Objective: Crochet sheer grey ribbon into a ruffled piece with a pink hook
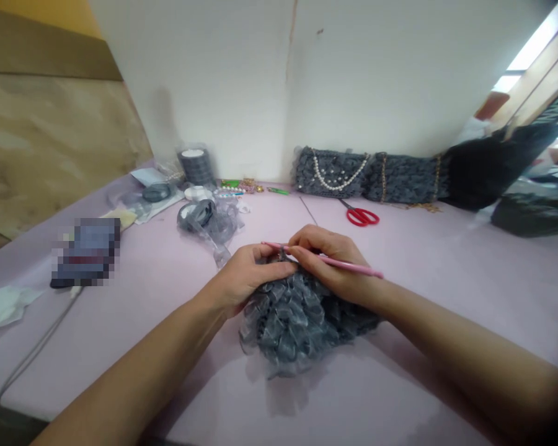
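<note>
A ruffled grey crochet piece [292, 322] of sheer ribbon hangs below both hands, over the pink tabletop. My left hand [255, 272] is closed on its upper edge, thumb pressed along the top. My right hand [330, 257] grips a pink crochet hook [353, 267] between thumb and fingers. The hook's tip lies close above the left fingers, where a bit of ribbon meets it. Grey ribbon [221, 251] trails toward my left hand from a loose roll [198, 214] behind it. Fingers hide the exact stitch.
Red-handled scissors [363, 216] lie behind my right hand. Two ruffled grey bags, one with a pearl strand [328, 184] and one with a chain [384, 176], stand against the wall. Ribbon spools [195, 166] are at back left. A blurred phone [88, 251] with a cable [41, 350] lies left.
</note>
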{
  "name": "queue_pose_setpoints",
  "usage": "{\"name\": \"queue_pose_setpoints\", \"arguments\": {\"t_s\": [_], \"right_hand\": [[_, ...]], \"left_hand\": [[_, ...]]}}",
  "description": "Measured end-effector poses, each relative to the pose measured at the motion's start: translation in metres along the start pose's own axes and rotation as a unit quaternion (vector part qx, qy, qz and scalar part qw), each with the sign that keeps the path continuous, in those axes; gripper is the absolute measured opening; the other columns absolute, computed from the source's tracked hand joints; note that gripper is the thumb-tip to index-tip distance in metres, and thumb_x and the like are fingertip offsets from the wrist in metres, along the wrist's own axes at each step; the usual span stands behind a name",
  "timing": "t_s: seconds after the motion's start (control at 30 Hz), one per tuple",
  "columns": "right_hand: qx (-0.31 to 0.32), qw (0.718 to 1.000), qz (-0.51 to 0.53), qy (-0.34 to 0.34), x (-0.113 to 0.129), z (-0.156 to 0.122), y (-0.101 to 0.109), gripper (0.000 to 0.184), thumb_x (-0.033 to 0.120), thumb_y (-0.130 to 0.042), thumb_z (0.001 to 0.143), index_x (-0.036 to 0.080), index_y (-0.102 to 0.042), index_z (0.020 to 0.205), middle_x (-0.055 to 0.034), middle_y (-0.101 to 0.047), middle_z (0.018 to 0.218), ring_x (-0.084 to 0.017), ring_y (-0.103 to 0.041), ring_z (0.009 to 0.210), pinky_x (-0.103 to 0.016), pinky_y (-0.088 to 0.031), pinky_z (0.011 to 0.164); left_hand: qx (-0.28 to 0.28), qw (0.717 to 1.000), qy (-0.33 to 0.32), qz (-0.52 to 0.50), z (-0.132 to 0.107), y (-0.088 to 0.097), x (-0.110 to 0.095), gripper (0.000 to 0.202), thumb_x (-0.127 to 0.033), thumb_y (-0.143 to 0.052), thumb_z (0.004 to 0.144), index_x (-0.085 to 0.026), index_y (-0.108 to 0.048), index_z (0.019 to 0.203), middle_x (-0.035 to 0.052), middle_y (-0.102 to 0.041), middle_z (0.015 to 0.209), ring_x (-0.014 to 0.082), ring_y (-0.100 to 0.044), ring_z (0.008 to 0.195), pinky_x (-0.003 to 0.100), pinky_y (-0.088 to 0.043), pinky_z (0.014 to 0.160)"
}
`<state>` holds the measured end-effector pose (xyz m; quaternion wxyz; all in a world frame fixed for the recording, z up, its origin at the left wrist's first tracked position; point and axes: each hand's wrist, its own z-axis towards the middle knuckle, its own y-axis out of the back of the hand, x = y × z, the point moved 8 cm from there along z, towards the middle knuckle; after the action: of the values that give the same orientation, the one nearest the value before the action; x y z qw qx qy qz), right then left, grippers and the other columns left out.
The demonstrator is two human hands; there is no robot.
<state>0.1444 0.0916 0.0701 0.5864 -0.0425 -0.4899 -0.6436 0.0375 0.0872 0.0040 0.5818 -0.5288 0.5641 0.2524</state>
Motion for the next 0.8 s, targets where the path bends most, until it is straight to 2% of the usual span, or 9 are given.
{"name": "queue_pose_setpoints", "arguments": {"t_s": [0.13, 0.23, 0.33, 0.43, 0.6, 0.7, 0.8], "right_hand": [[0.04, 0.996, -0.048, -0.07, 0.003, 0.0, 0.006, 0.035, 0.035, -0.051, 0.095, 0.018, -0.046, 0.065, 0.0053, -0.041, 0.055, -0.007, -0.036, 0.05, -0.022, -0.027, 0.046], [0.054, 0.99, -0.01, -0.126, 0.003, -0.002, 0.004, 0.035, 0.038, -0.05, 0.095, 0.019, -0.044, 0.066, 0.0054, -0.045, 0.055, -0.006, -0.038, 0.048, -0.021, -0.028, 0.044], [0.048, 0.982, 0.064, -0.174, -0.006, -0.003, 0.001, 0.039, 0.043, -0.048, 0.095, 0.019, -0.046, 0.065, 0.0043, -0.05, 0.054, -0.008, -0.044, 0.047, -0.022, -0.03, 0.043], [0.019, 0.979, 0.107, -0.174, -0.016, 0.0, 0.004, 0.043, 0.045, -0.046, 0.096, 0.019, -0.043, 0.062, 0.0036, -0.049, 0.053, -0.009, -0.047, 0.049, -0.022, -0.034, 0.045], [0.013, 0.98, 0.131, -0.149, -0.024, 0.001, 0.009, 0.044, 0.042, -0.044, 0.098, 0.019, -0.044, 0.06, 0.0033, -0.048, 0.052, -0.009, -0.045, 0.051, -0.024, -0.036, 0.05], [0.01, 0.98, 0.147, -0.137, -0.023, 0.0, 0.01, 0.042, 0.04, -0.045, 0.097, 0.019, -0.043, 0.061, 0.0035, -0.048, 0.053, -0.009, -0.044, 0.05, -0.024, -0.033, 0.048], [0.014, 0.979, 0.164, -0.122, -0.021, -0.001, 0.01, 0.041, 0.039, -0.046, 0.097, 0.019, -0.043, 0.061, 0.0038, -0.047, 0.053, -0.009, -0.042, 0.049, -0.024, -0.028, 0.045]], "left_hand": [[-0.002, 0.995, -0.082, 0.065, 0.0, -0.004, -0.008, 0.037, -0.031, -0.076, 0.074, -0.012, -0.069, 0.105, 0.0108, -0.069, 0.106, 0.0228, -0.063, 0.1, 0.036, -0.045, 0.092], [-0.029, 0.983, -0.122, 0.136, -0.001, -0.003, -0.015, 0.038, -0.033, -0.074, 0.076, -0.012, -0.068, 0.107, 0.0122, -0.065, 0.117, 0.0254, -0.058, 0.11, 0.035, -0.043, 0.095], [-0.034, 0.975, -0.137, 0.174, -0.002, 0.0, -0.02, 0.041, -0.037, -0.069, 0.081, -0.012, -0.066, 0.113, 0.0103, -0.066, 0.108, 0.0233, -0.059, 0.101, 0.034, -0.045, 0.09], [-0.029, 0.974, -0.139, 0.177, -0.002, 0.007, -0.027, 0.046, -0.037, -0.065, 0.084, -0.015, -0.061, 0.125, 0.0068, -0.067, 0.1, 0.0219, -0.059, 0.099, 0.034, -0.042, 0.089], [-0.009, 0.967, -0.136, 0.213, -0.003, 0.017, -0.04, 0.04, -0.031, -0.056, 0.089, -0.025, -0.061, 0.128, 0.0038, -0.066, 0.111, 0.0199, -0.055, 0.105, 0.029, -0.039, 0.087], [0.012, 0.956, -0.142, 0.257, -0.004, 0.021, -0.046, 0.043, -0.028, -0.052, 0.091, -0.032, -0.056, 0.134, 0.0018, -0.067, 0.111, 0.0198, -0.054, 0.107, 0.028, -0.038, 0.084], [0.023, 0.944, -0.139, 0.299, -0.004, 0.027, -0.048, 0.039, -0.029, -0.049, 0.093, -0.031, -0.06, 0.13, 0.0026, -0.07, 0.112, 0.0212, -0.055, 0.11, 0.028, -0.038, 0.083]]}}
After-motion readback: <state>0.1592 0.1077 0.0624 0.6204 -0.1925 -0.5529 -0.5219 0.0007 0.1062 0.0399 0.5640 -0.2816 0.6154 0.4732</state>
